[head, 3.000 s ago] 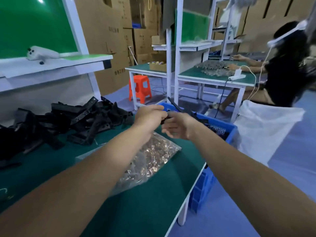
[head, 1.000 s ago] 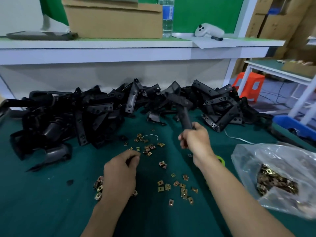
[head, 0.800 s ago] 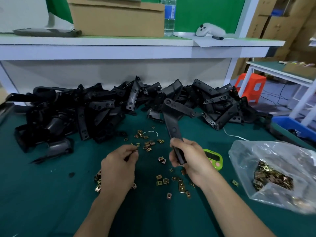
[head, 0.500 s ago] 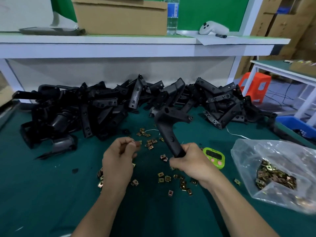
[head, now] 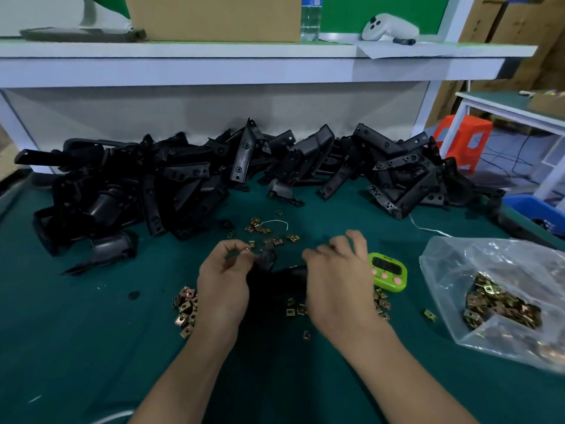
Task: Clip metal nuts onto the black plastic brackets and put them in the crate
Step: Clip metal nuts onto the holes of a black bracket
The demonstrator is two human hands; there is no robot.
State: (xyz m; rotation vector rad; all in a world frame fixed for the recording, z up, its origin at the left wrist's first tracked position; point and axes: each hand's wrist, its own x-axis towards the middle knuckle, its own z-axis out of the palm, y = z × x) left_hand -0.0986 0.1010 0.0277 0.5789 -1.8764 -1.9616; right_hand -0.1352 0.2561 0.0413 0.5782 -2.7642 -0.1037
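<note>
A black plastic bracket (head: 275,276) lies low between my two hands over the green table (head: 76,332). My right hand (head: 336,286) grips its right part. My left hand (head: 224,283) pinches a small brass-coloured metal nut (head: 245,249) at the bracket's upper end. Loose nuts (head: 185,310) are scattered on the mat around both hands. A long heap of black brackets (head: 214,175) fills the back of the table. The blue crate (head: 538,209) shows only as a corner at the right edge.
A clear plastic bag of nuts (head: 501,301) lies at the right. A green timer (head: 388,272) sits beside my right hand. Above the heap runs a white shelf (head: 244,62) with a cardboard box, a bottle and a white controller. An orange stool (head: 464,139) stands beyond the table.
My right hand has pulled the bracket out of the heap and lowered it from upright to flat between my hands. My left hand picked up a nut and brought it to the bracket.
</note>
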